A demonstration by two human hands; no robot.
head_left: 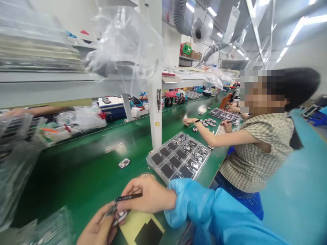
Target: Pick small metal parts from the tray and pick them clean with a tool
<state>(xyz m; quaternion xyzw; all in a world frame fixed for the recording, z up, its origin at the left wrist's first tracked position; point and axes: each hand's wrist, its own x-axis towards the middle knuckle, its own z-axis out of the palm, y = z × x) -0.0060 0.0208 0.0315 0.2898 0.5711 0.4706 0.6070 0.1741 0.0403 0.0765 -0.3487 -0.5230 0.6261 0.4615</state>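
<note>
Tweezers, slim and black, are pinched in the grip of the right hand, its fingers clamped together on them at the near side of the compartment tray. A small white-and-dark part is held by the left hand, nearer to the camera than the tray and left of it; that grip, too, is closed, on the part. The tweezers' tips are set at the part (whether it is touched cannot be told, as the spot is blurred). Nearer than the tray, a yellow sheet is seen on the green tabletop, partly covered by a black square. Left of the tray, a loose piece is laid. Dark squares and small pieces are held in the tray's compartments. Just beside its left edge, a white post is placed; beyond its right side, a co-worker in a checked shirt is seen.
</note>
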